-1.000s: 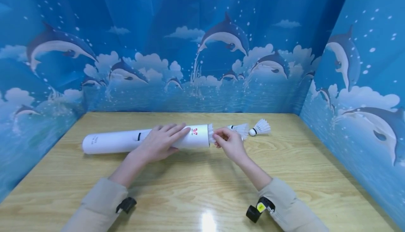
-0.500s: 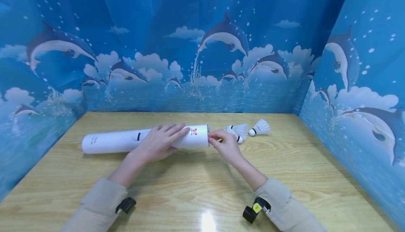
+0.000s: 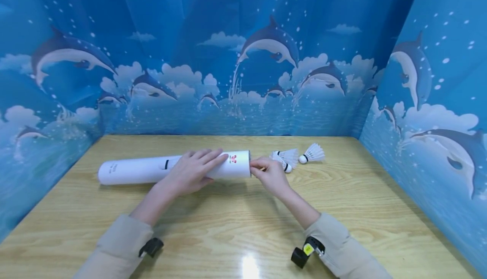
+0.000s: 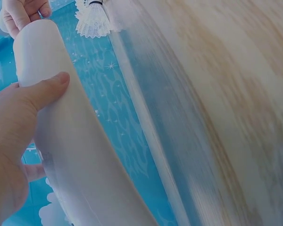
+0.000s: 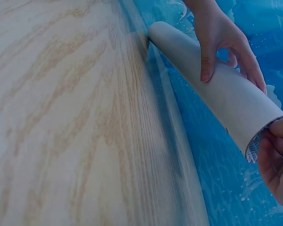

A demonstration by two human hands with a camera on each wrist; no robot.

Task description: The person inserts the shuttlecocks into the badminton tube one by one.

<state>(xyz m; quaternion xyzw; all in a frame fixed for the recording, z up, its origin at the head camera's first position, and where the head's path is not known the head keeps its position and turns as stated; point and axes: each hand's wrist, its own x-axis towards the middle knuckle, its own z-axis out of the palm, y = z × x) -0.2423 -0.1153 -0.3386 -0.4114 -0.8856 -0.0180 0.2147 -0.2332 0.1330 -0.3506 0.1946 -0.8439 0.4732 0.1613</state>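
While the tube [image 3: 146, 170] lies on its side toward the back of the table [image 3: 213, 224], the left hand [image 3: 192, 170] has it in a wide grip a bit right of its middle, fingers over the top and thumb on the near side. The right hand [image 3: 272, 175] is up at the tube's open right end, fingers bent and tips at the mouth. Right wrist view shows a bit of white skirt [image 5: 253, 153] poking out of the mouth, right next to those fingers. Can't tell if they're actually pinching it though, the tips are hidden.

Just past the right hand there are two loose shuttlecocks bunched together, one cork [image 3: 288, 168] pointing toward the near side and the other's feathers [image 3: 292, 156] fanning out to the right. A third birdie [image 3: 313, 153] sits just beside them, further right, cork facing left. The tube has a red logo [image 3: 233, 159] near its open end. Both sleeves [image 3: 121, 241] are beige, each with a black wrist camera [image 3: 300, 257], and behind it all is a blue dolphin backdrop [image 3: 190, 25].
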